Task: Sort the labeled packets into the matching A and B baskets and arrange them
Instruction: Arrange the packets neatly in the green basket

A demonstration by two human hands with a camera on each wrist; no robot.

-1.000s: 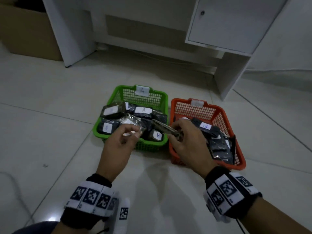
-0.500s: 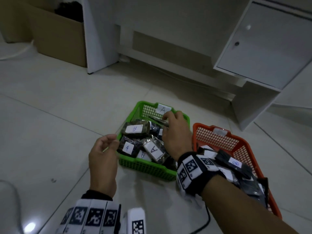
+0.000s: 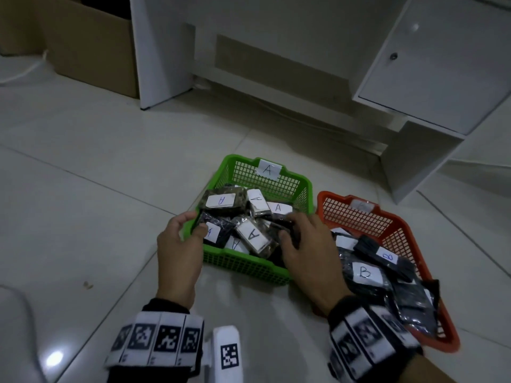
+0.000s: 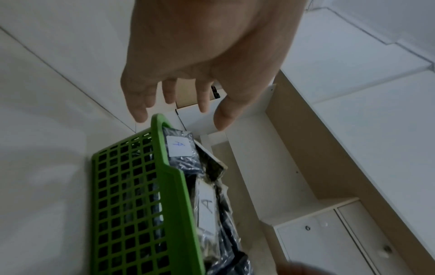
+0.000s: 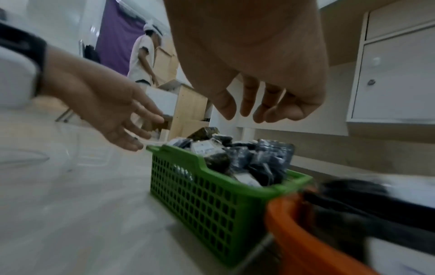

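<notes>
The green basket (image 3: 243, 261) with an "A" tag on its far wall holds several dark packets with white A labels (image 3: 253, 235). To its right, the orange basket (image 3: 356, 214) holds dark packets labelled B (image 3: 365, 272). My left hand (image 3: 193, 225) hovers at the green basket's left rim, fingers relaxed and empty, as the left wrist view confirms (image 4: 179, 113). Above the basket's near right part is my right hand (image 3: 290, 225), its fingers loosely curled over the packets (image 5: 249, 111) and holding nothing.
Both baskets sit on a pale tiled floor. A white cabinet (image 3: 442, 64) and a desk panel (image 3: 160, 51) stand behind them, and a cardboard box (image 3: 91, 45) sits at the far left. A person (image 5: 141, 55) stands in the background.
My right hand carried a packet to the far end of the green basket, let it go and drew back to the near right. My left hand moved to the basket's left rim.
</notes>
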